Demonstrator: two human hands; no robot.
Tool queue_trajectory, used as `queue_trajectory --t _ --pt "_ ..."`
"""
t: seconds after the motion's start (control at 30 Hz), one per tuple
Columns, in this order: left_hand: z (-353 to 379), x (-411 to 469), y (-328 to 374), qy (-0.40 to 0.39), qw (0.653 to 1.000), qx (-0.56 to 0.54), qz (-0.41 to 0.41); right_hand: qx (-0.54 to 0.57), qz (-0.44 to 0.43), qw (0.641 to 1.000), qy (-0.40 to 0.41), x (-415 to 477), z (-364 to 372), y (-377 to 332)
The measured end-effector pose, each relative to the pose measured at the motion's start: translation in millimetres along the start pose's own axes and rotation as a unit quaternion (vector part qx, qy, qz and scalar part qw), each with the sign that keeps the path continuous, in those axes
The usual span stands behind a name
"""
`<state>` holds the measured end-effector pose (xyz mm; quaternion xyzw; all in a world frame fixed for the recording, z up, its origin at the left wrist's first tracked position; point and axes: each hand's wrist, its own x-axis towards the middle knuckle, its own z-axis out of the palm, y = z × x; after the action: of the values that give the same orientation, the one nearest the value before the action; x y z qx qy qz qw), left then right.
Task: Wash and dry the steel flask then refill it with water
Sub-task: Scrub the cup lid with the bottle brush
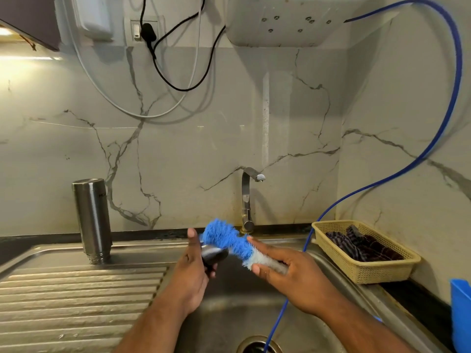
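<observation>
The steel flask [92,220] stands upside down, mouth down, at the back of the ribbed draining board [76,296], left of the sink. Over the sink basin my left hand [193,271] grips the flask's small dark steel cap [212,254]. My right hand [288,273] holds a bottle brush [229,238] with blue and white bristles, and the blue bristle head lies against the cap. Both hands are apart from the flask body.
A steel tap [248,197] rises behind the sink basin [229,309], with no water seen running. A thin blue hose [433,138] loops down into the drain [258,346]. A yellow basket [362,250] with dark cloths sits right. A blue container [461,314] stands at the right edge.
</observation>
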<state>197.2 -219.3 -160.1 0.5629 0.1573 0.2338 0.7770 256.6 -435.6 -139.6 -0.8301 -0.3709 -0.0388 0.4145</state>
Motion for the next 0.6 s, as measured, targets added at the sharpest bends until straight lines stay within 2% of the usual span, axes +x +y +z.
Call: queue_trajectory --t 0.17,0.3,0.4,0.5,0.6 --pt "-5 7 -6 0.020 0.993 0.112 0.036 -0.044 0.023 0.998 0.030 0 -6 -2" --pt "-6 8 -6 0.017 0.985 0.163 0.049 -0.073 0.019 0.997 0.015 1 -4 2" --pt "-6 6 -3 -0.013 0.986 0.157 0.049 -0.052 0.053 0.996 0.039 4 -4 6" --pt "-7 5 -1 -0.020 0.983 0.170 0.064 -0.065 0.048 0.996 0.030 3 -3 4" --pt "-6 1 2 -0.048 0.978 0.183 0.091 -0.029 0.067 0.996 0.048 5 -4 7"
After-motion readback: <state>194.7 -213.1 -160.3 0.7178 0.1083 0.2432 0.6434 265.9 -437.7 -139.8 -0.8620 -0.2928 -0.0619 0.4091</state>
